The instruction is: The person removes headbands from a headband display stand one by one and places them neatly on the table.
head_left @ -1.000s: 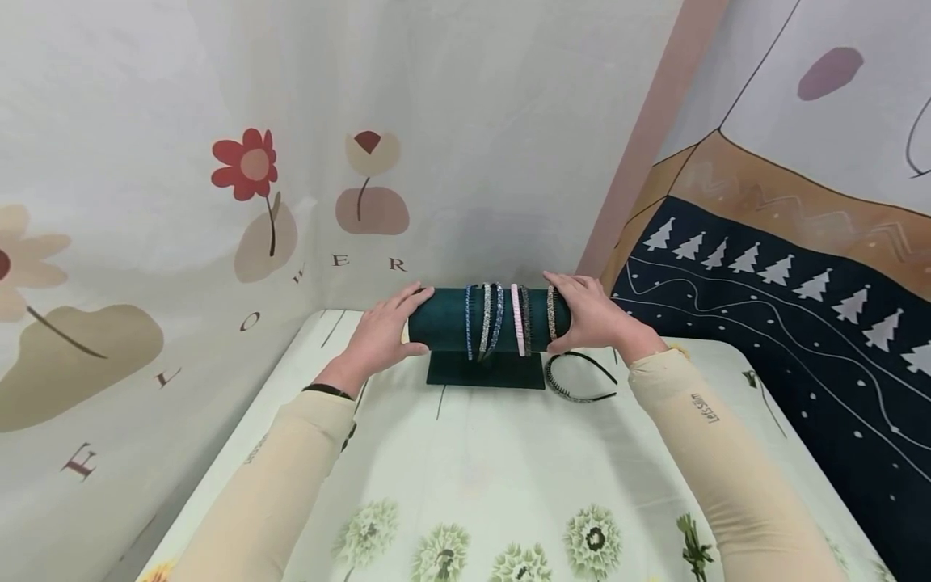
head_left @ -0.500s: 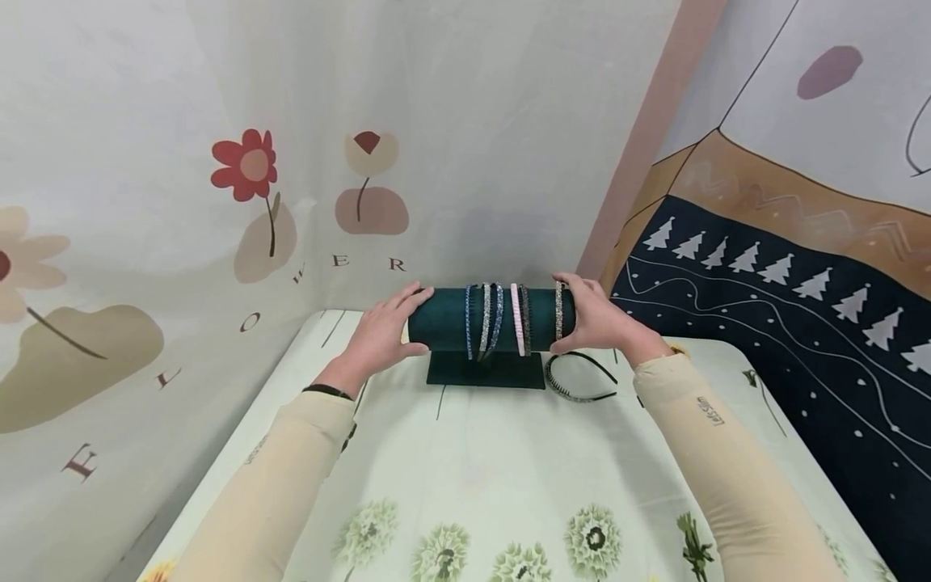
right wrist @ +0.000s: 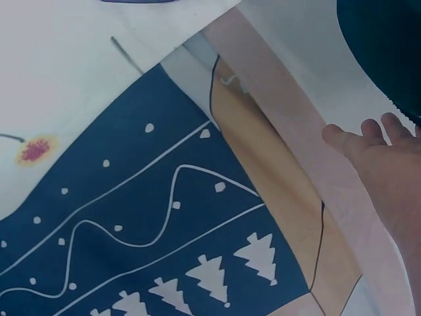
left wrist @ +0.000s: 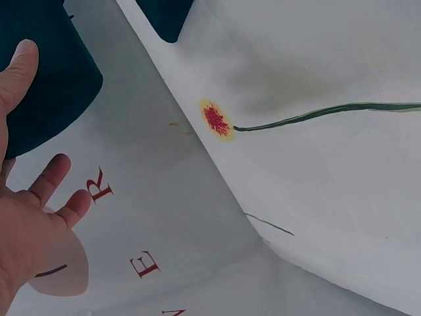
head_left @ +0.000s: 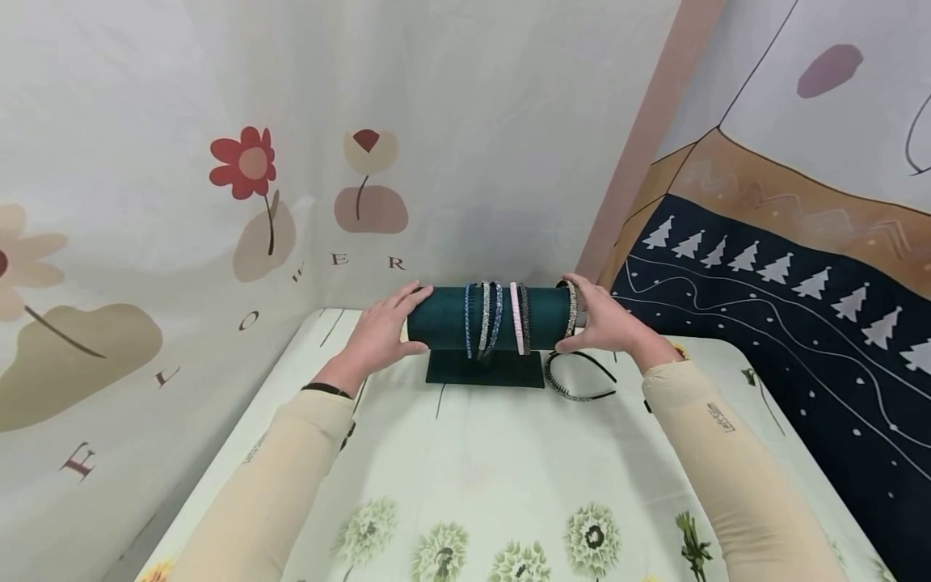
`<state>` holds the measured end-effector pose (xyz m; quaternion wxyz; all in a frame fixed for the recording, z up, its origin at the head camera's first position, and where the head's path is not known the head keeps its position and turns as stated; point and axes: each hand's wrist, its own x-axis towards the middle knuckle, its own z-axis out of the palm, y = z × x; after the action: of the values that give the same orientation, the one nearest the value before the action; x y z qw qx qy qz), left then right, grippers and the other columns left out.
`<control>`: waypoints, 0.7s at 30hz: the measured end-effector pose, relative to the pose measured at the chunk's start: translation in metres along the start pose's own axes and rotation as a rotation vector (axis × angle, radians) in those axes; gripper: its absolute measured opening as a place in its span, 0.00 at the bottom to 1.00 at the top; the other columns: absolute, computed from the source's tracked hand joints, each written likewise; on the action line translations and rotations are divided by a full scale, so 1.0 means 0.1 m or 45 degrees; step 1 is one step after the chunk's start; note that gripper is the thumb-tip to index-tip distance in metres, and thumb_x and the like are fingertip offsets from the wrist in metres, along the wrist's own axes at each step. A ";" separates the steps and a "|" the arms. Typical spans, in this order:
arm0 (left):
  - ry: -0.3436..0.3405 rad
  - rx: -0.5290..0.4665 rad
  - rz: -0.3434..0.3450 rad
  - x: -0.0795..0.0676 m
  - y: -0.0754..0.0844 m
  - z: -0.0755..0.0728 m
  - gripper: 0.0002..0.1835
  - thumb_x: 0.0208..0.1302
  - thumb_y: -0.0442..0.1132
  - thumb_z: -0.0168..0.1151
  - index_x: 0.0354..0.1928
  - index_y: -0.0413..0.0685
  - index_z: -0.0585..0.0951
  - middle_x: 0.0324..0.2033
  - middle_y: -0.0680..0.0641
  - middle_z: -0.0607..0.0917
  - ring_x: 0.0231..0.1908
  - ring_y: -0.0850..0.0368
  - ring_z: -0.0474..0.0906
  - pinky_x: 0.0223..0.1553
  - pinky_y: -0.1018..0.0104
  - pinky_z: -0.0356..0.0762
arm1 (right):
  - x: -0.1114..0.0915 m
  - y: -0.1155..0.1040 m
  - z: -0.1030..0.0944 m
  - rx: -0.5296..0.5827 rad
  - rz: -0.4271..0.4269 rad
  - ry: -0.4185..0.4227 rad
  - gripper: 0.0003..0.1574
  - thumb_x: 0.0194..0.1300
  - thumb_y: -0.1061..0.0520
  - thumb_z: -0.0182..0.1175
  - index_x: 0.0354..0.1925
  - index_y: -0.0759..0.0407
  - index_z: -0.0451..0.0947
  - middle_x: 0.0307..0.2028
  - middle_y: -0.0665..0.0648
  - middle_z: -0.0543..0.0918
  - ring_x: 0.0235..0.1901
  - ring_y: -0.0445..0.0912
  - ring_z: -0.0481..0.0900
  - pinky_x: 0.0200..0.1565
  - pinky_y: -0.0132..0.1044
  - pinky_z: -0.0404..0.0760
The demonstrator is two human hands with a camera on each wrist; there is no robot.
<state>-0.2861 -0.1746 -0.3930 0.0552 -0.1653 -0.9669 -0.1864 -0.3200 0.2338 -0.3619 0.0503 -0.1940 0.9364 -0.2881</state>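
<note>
A dark green velvet headband stand, a horizontal roll on a flat base, stands upright on the table. My left hand grips the roll's left end, thumb in front and fingers over the top; the left wrist view shows that thumb against the velvet. At the opposite end, my right hand pinches a glittery headband between thumb and fingers, right at the roll's edge. Blue and silver headbands, a pink one and a dark one sit along the middle.
A loose black headband lies on the table just right of the base. The table has a pale flowered cloth. Printed curtains rise close behind the stand, with a dark tree-patterned one on the right.
My right hand has slid the glittery headband rightward along the roll to its right end. The left hand and the other headbands have stayed put.
</note>
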 end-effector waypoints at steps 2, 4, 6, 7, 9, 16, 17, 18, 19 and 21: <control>0.001 -0.004 -0.002 0.00 0.00 0.00 0.57 0.63 0.48 0.80 0.87 0.67 0.53 0.87 0.48 0.50 0.79 0.29 0.61 0.76 0.24 0.60 | -0.01 0.02 0.00 0.021 0.001 -0.001 0.81 0.51 0.49 0.85 0.86 0.46 0.41 0.77 0.68 0.61 0.74 0.65 0.60 0.70 0.75 0.71; 0.002 -0.008 -0.005 -0.01 0.00 0.00 0.57 0.63 0.48 0.80 0.87 0.67 0.53 0.87 0.48 0.50 0.79 0.29 0.61 0.76 0.24 0.60 | -0.02 0.05 0.00 0.037 0.009 0.002 0.81 0.51 0.50 0.85 0.86 0.45 0.42 0.74 0.68 0.62 0.72 0.65 0.62 0.69 0.74 0.74; 0.001 -0.010 -0.007 -0.01 0.00 0.00 0.57 0.63 0.48 0.80 0.87 0.67 0.53 0.87 0.48 0.50 0.79 0.29 0.60 0.76 0.24 0.60 | -0.04 0.07 -0.01 0.041 0.019 0.002 0.81 0.51 0.48 0.86 0.86 0.45 0.41 0.74 0.68 0.63 0.72 0.65 0.63 0.69 0.73 0.73; -0.001 -0.013 -0.007 -0.01 0.01 0.00 0.57 0.63 0.48 0.80 0.87 0.67 0.54 0.87 0.48 0.50 0.79 0.29 0.60 0.76 0.24 0.60 | -0.04 0.08 -0.01 0.041 0.028 0.002 0.81 0.51 0.48 0.86 0.86 0.45 0.42 0.74 0.67 0.64 0.73 0.65 0.63 0.70 0.74 0.73; -0.004 -0.015 -0.005 -0.01 0.01 -0.01 0.57 0.63 0.48 0.80 0.86 0.67 0.54 0.87 0.48 0.50 0.79 0.29 0.60 0.76 0.24 0.60 | -0.05 0.10 -0.01 0.039 0.049 0.000 0.82 0.51 0.46 0.86 0.86 0.46 0.41 0.75 0.67 0.64 0.74 0.65 0.62 0.71 0.75 0.70; -0.007 -0.012 -0.002 -0.01 0.01 0.00 0.57 0.64 0.47 0.80 0.87 0.67 0.53 0.88 0.48 0.50 0.80 0.29 0.60 0.76 0.24 0.59 | -0.06 0.18 0.02 -0.013 0.102 -0.023 0.78 0.56 0.44 0.83 0.86 0.57 0.43 0.81 0.70 0.59 0.78 0.68 0.60 0.74 0.76 0.65; -0.008 -0.012 -0.003 -0.01 0.01 0.00 0.57 0.64 0.47 0.80 0.87 0.67 0.53 0.88 0.48 0.50 0.80 0.29 0.60 0.76 0.24 0.59 | -0.06 0.20 0.02 -0.029 0.109 -0.028 0.78 0.57 0.44 0.82 0.86 0.58 0.43 0.82 0.70 0.57 0.80 0.69 0.59 0.74 0.76 0.64; -0.009 -0.011 -0.003 -0.01 0.01 0.00 0.57 0.64 0.48 0.80 0.87 0.67 0.53 0.88 0.48 0.50 0.80 0.29 0.60 0.76 0.24 0.60 | -0.07 0.22 0.02 -0.044 0.119 -0.032 0.78 0.57 0.43 0.82 0.86 0.59 0.42 0.83 0.70 0.56 0.81 0.69 0.56 0.75 0.76 0.63; -0.011 -0.010 -0.004 -0.01 0.01 -0.01 0.57 0.64 0.48 0.80 0.87 0.67 0.53 0.88 0.48 0.49 0.80 0.29 0.60 0.76 0.24 0.60 | -0.07 0.24 0.02 -0.052 0.124 -0.034 0.78 0.57 0.43 0.81 0.86 0.59 0.42 0.83 0.69 0.55 0.81 0.69 0.55 0.75 0.76 0.63; -0.013 -0.009 -0.006 -0.02 0.02 -0.02 0.57 0.64 0.48 0.80 0.87 0.67 0.53 0.88 0.49 0.49 0.80 0.29 0.60 0.76 0.24 0.60 | -0.07 0.27 0.02 -0.062 0.129 -0.034 0.78 0.57 0.42 0.81 0.87 0.58 0.41 0.84 0.69 0.53 0.82 0.69 0.53 0.75 0.76 0.63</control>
<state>-0.2839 -0.1744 -0.3907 0.0492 -0.1643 -0.9669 -0.1890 -0.3219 0.2565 -0.3791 0.0726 -0.1512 0.9510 -0.2598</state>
